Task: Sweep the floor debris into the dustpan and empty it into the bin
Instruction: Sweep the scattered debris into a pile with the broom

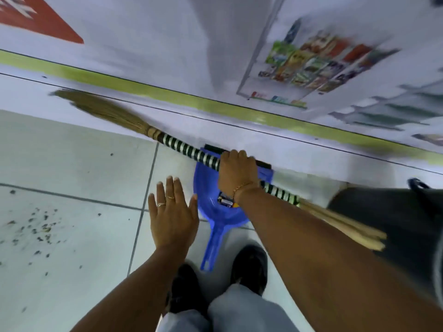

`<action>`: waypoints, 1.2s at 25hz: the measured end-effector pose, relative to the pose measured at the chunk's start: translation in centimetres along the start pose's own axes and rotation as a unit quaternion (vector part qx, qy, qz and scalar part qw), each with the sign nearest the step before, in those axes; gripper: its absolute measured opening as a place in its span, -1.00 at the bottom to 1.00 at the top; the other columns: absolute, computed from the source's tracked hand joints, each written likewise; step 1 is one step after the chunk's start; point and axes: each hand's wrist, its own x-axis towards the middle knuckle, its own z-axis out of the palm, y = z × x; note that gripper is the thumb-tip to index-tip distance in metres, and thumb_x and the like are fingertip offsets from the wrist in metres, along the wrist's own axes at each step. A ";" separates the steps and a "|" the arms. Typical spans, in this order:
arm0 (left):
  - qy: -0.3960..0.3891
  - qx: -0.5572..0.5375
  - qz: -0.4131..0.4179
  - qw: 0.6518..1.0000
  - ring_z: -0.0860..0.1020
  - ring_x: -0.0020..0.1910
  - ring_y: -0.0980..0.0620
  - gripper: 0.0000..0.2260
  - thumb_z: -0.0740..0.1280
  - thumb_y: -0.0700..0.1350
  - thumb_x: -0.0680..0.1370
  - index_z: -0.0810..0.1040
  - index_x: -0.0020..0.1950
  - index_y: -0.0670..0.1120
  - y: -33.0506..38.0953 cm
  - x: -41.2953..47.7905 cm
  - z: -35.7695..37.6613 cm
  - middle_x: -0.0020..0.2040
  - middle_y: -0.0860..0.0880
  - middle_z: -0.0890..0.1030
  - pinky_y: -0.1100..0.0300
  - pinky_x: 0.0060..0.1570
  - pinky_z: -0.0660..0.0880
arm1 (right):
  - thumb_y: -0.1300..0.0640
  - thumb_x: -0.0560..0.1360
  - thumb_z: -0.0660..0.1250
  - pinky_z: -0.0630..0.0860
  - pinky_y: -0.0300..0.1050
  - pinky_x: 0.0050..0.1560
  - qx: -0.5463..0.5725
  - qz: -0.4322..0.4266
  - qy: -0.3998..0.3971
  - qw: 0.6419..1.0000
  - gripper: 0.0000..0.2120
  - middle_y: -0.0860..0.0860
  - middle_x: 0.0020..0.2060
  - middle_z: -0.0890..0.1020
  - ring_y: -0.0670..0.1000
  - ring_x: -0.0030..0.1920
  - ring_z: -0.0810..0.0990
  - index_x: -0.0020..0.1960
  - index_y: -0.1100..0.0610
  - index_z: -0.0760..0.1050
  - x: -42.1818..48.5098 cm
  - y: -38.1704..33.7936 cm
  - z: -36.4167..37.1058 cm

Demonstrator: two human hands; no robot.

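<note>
My right hand [236, 172] grips the black-and-white banded handle of a straw broom [182, 147], whose brown bristles [100, 109] point to the far left near the wall base. Under that hand a blue dustpan [211, 212] lies on the tiled floor, its handle pointing back between my shoes. My left hand [171, 216] hovers flat with fingers spread, just left of the dustpan, holding nothing. Dark debris [39, 230] is scattered on the tile at the left. A dark bin [393, 224] stands at the right edge.
A white counter base with a green stripe [215, 104] runs diagonally across the top. A glass-front case of coloured packets [318, 65] sits upper right. My two black shoes [249, 267] stand on the tiles below the dustpan.
</note>
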 end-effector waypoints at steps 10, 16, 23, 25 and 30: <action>-0.065 -0.041 -0.058 0.995 0.34 0.43 -0.16 -0.34 -0.13 0.22 0.51 0.25 0.45 -0.18 -3.4 -19.3 -18.3 0.41 -0.18 0.42 -0.08 0.42 0.21 | 0.19 0.49 0.26 0.51 0.11 0.16 0.274 0.013 -0.216 0.937 -0.48 0.25 0.25 0.46 0.29 0.24 0.50 0.41 0.18 0.22 -22.9 -10.6 -15.1; -0.057 -0.070 -0.017 0.996 0.27 0.46 -0.16 -0.50 0.07 0.04 0.60 0.19 0.47 -0.18 -10.5 -22.5 -24.7 0.46 -0.17 0.34 -0.08 0.46 0.15 | 0.16 0.58 0.05 0.43 0.05 0.26 0.212 0.108 -0.136 0.962 -0.58 0.23 0.28 0.50 0.26 0.28 0.49 0.44 0.05 0.30 -27.2 -18.1 -14.4; -0.137 -0.069 -0.050 0.987 0.24 0.48 -0.09 -0.49 0.02 0.07 0.61 0.11 0.50 -0.15 -22.2 -24.1 -24.3 0.49 -0.13 0.28 0.04 0.46 0.17 | 0.19 0.59 0.04 0.48 0.07 0.17 0.110 0.101 -0.123 0.981 -0.64 0.22 0.21 0.55 0.25 0.23 0.52 0.34 0.20 0.40 -26.6 -23.7 -11.7; -0.147 -0.052 -0.058 0.986 0.24 0.47 -0.09 -0.49 0.01 0.07 0.61 0.11 0.50 -0.16 -24.4 -24.5 -23.5 0.49 -0.13 0.29 0.06 0.44 0.20 | 0.19 0.59 0.02 0.49 0.09 0.15 0.095 0.085 -0.137 0.982 -0.62 0.22 0.21 0.53 0.27 0.21 0.52 0.36 0.20 0.38 -27.1 -25.7 -10.6; -0.118 0.009 -0.092 0.989 0.32 0.43 -0.11 -0.50 0.01 0.10 0.60 0.20 0.44 -0.16 -26.6 -25.4 -22.7 0.42 -0.12 0.40 0.02 0.39 0.31 | 0.19 0.62 -0.02 0.48 0.07 0.16 0.090 0.063 -0.156 0.982 -0.60 0.21 0.22 0.52 0.24 0.23 0.51 0.42 0.18 0.32 -29.1 -29.4 -9.3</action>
